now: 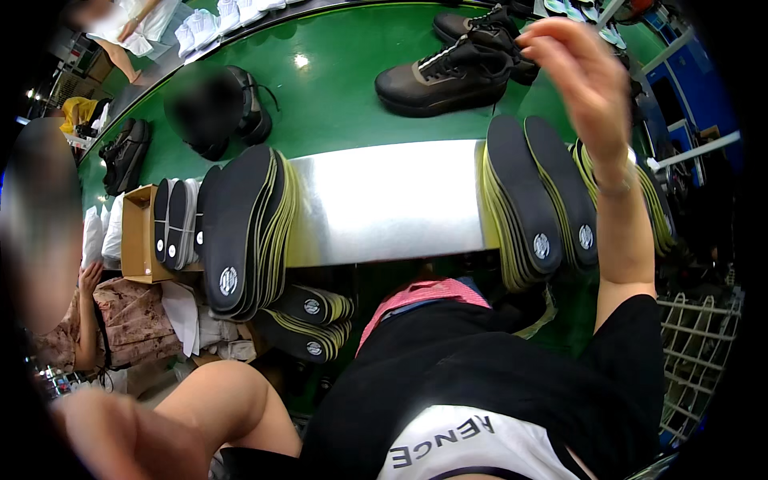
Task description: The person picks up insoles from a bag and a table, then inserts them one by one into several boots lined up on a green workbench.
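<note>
The right hand (578, 72), fingers loosely spread and empty, is reaching toward the dark boot (445, 78) just beside it, seemingly to grasp it, above stacked black insoles (534, 200).

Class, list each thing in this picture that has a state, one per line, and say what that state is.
Right hand: raised over the dark shoe, fingers loosely bent, holding nothing.
Left hand: low at the picture's edge, blurred; grip cannot be told.
Dark shoe: upright on the green belt, laced.
Left insole stack: on edge, leaning on the metal rail.
Right insole stack: on edge, leaning.
Cardboard box: open.
</note>
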Tool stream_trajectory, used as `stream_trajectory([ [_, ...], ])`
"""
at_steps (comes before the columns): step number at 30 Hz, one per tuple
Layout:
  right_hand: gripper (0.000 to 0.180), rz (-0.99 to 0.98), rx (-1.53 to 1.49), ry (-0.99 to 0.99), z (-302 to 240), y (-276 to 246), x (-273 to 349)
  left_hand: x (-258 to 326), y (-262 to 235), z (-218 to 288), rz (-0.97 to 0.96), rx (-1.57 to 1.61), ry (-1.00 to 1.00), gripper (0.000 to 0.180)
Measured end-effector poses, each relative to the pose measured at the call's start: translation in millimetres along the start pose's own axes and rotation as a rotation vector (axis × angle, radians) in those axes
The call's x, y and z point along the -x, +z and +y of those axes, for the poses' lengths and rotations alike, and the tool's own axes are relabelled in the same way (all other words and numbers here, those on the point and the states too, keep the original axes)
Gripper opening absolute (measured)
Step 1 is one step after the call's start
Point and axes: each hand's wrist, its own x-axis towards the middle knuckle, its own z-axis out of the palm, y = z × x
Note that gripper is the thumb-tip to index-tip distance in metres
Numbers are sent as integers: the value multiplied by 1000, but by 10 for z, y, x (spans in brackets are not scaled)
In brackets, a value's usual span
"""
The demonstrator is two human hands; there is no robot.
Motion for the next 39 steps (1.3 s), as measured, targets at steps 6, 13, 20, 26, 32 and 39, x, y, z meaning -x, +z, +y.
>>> stream_trajectory([
  [6,43,-439,950,316,2211,-273,-45,78,498,-712,44,-208,-424,31],
  [13,38,-764,1324,296,2889,-9,-50,68,988,-760,-105,349,-202,41],
  [20,23,-758,1179,57,2379,9,-96,122,1181,-621,316,353,-193,30],
  [26,34,-970,1005,128,1185,788,-357,78,939,-661,53,453,-89,38],
  [32,24,-900,725,197,670,1347,636,563,542,-933,84,451,-368,45],
  [39,18,-896,478,212,338,1443,1170,1775,581,-2067,233,-177,-1130,50],
])
